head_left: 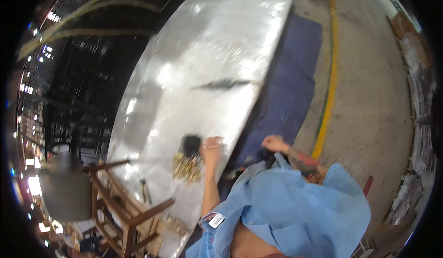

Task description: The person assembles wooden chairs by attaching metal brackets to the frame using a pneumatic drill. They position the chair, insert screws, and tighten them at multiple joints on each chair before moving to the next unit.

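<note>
My left hand [212,148] is over the near part of a table covered in shiny clear plastic; motion smears its fingers. Just left of it lies a heap of small brass-coloured pieces [187,167], with a round black thing [191,145] at its far end. My right hand [276,143] is closed, off the table's right edge and above a blue sheet; whether anything is in it stays hidden. Farther up the table lies a long, thin dark tool [224,84], too blurred to name.
The plastic-covered table [184,64] runs away from me. At its lower left are a wooden chair frame [124,216] and a hammer-like tool [145,192]. On the right, a blue sheet [295,68] lies beside a yellow floor line [331,73]. Wrapped goods [417,142] line the far right.
</note>
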The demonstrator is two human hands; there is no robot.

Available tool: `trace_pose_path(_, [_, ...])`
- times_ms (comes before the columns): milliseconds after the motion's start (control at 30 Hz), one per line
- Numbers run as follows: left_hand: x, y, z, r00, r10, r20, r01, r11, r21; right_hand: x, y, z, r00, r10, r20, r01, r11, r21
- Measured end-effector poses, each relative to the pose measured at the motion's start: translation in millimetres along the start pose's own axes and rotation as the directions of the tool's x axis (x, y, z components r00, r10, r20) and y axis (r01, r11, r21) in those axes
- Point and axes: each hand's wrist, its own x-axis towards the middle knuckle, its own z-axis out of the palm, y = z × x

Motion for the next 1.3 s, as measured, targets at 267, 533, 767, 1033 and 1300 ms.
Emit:
trace_pose_path(267, [53, 38, 386, -0.31, -0.232, 0.922, -0.725, 0.685, -0.071, -1, 100, -172, 0.83, 0.471, -0.299, -0.144, 0.699, 0.701])
trace_pose_path(533, [116, 136, 490, -0.745, -0.399, 0.535, -0.643, 0.646, -0.413, -37, 210, -316, 0.509, 0.737, -0.445, 0.181, 0.414, 0.892])
trace_pose_path(767, [240, 214, 577, -0.711, 0.11, 0.694, -0.619, 0.371, -0.692, -53, 278, -284, 0.185, 0.95, -0.253, -0.013, 0.26, 0.966])
trace_pose_path(1033, [424, 323, 621, -0.481, 0.245, 0.842, -0.674, 0.511, -0.534, 30, 256, -344, 0.327, 0.942, -0.074, -0.242, 0.159, 0.957])
trace_pose_path(1300, [581, 322, 796, -0.577, 0.035, 0.816, -0.662, 0.565, -0.492, 166, 322, -567, 0.507, 0.83, -0.232, -0.291, 0.419, 0.86])
